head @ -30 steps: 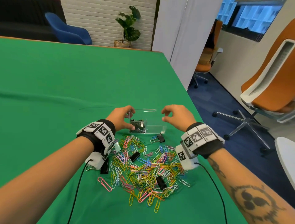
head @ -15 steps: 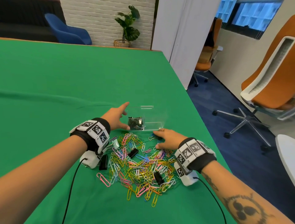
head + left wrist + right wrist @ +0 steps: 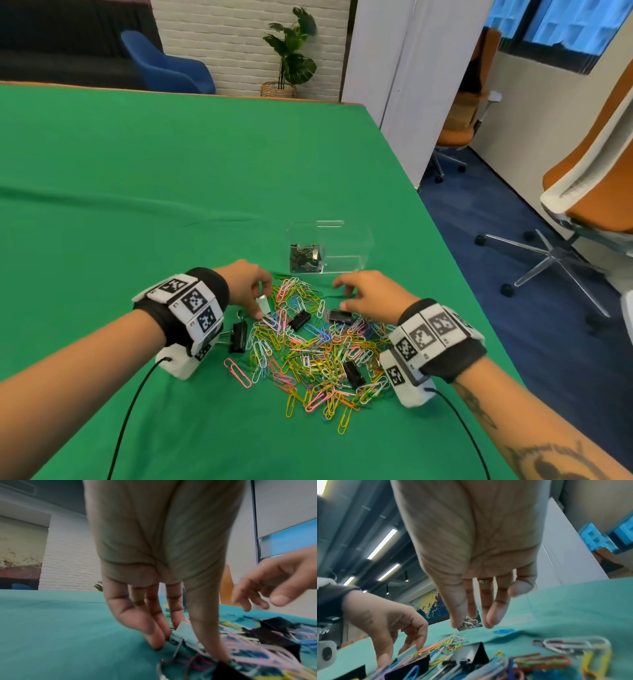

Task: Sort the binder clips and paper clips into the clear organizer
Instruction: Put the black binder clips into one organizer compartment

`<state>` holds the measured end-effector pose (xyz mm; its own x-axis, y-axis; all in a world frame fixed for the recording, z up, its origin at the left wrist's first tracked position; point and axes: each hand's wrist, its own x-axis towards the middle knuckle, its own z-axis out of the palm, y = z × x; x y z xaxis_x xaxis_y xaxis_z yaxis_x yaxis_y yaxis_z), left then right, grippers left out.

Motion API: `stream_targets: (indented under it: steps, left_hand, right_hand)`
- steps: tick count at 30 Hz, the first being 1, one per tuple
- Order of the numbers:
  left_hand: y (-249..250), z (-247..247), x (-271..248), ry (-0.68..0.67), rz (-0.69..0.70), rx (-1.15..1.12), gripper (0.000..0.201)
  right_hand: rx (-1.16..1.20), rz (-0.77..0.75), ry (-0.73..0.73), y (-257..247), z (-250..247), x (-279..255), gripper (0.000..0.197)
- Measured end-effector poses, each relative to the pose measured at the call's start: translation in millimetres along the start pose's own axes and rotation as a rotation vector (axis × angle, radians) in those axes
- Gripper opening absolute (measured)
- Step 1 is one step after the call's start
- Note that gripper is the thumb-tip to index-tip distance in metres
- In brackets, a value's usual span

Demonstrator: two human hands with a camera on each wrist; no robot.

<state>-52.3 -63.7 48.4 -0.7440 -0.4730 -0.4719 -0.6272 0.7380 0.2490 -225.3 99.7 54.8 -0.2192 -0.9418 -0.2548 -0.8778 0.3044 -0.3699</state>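
Left wrist view: left hand grip is pinching pale mint metal binder clip; right hand is hovering slack above black binder clip.

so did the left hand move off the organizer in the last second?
Yes. The left hand has pulled back toward the person, from the clear organizer to the near left edge of the clip pile, pinching a pale binder clip.

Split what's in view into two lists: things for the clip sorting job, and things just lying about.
Job:
clear organizer
paper clip pile
black binder clips
pale binder clip

Lying about:
potted plant
blue chair
orange office chair
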Motion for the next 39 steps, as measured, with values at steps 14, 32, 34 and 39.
stream_targets:
  steps: [14,32,34,39]
  left_hand:
    - [-5,-8,-8,0.053,0.095,-0.456,0.025]
    - [0,5,3,0.126,0.014,-0.475,0.021]
    - [-3,7,2,0.116,0.003,-0.384,0.019]
    - [-9,15,1,0.069,-0.020,-0.380,0.019]
  right_hand:
    - [-0.135,-0.009,-0.005,-41,16,10,0.036]
    - [-0.323,-0.032,-0.064,-57,12,23,0.034]
    - [-0.238,-0.029,-0.035,-53,-4,20,0.027]
    - [-0.018,0.006,0.279,-44,-50,39,0.018]
